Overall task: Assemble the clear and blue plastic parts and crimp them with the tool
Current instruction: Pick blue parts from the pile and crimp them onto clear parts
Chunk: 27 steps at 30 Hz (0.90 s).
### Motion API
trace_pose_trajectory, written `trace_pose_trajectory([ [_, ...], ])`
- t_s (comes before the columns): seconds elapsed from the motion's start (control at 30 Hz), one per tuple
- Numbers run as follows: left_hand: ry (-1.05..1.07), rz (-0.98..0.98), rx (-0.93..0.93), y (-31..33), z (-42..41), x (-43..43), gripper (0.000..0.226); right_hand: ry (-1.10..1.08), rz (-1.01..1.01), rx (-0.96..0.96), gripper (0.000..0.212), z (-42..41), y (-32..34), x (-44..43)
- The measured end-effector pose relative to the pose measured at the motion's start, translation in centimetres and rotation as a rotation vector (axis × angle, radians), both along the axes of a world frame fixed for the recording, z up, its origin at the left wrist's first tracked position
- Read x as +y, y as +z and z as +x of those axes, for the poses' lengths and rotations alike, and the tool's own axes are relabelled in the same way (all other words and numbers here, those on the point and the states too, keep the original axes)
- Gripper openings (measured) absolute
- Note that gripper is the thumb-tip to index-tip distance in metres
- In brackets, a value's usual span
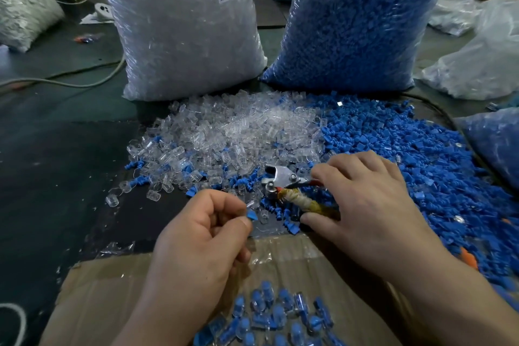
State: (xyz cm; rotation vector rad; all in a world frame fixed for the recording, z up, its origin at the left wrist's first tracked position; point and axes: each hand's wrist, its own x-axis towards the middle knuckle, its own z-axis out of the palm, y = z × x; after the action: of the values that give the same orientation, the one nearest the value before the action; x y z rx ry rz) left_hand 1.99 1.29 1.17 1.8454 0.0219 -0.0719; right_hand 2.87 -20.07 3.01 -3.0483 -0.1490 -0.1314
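L hand [202, 236] pinched a blue part [252, 215]; R hand [365, 196] gripped the tool [280, 180] by its handles. Tool head lay near, at 1 o'clock from the part, long axis approx. 10-to-4; crimp prob. next.

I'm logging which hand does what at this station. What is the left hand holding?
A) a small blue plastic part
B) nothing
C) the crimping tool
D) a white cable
A: the left hand pinches a small blue part at its fingertips, while the right hand grips the tool.
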Motion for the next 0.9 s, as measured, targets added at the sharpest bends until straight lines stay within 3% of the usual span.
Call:
trace_pose_trajectory([
  [0.17,-0.026,0.073,-0.033,-0.4,-0.5,-0.7,0.026,0.289,0.154,-0.202,0.031,-1.6,0.2,2.7],
  [0.3,-0.09,0.154,-0.127,-0.2,-0.9,-0.7,0.023,0.403,0.119,-0.252,0.007,-1.4,-0.2,3.3],
  [0.37,-0.112,0.171,-0.182,0.2,-0.9,-0.5,0.022,0.405,0.129,-0.26,0.007,-1.4,-0.2,3.1],
  [0.5,-0.091,0.128,-0.158,0.6,-0.4,-0.2,0.008,0.406,0.211,-0.288,0.028,-1.5,-0.1,3.4],
  [0.63,-0.158,0.099,-0.129,0.8,-0.1,0.4,0.039,0.429,0.235,-0.3,0.029,-1.7,0.2,4.1],
  [0.73,-0.187,-0.014,-0.1,1.1,-0.2,0.3,0.028,0.322,0.394,-0.153,0.029,-2.1,0.6,4.4],
  [0.83,-0.278,0.006,-0.188,1.4,-0.6,0.3,0.006,0.092,0.921,0.286,0.024,-2.2,1.8,4.5],
  [0.9,-0.321,0.118,-0.268,1.5,-0.7,0.6,0.015,0.007,1.018,0.478,0.024,-2.0,2.4,4.0],
])
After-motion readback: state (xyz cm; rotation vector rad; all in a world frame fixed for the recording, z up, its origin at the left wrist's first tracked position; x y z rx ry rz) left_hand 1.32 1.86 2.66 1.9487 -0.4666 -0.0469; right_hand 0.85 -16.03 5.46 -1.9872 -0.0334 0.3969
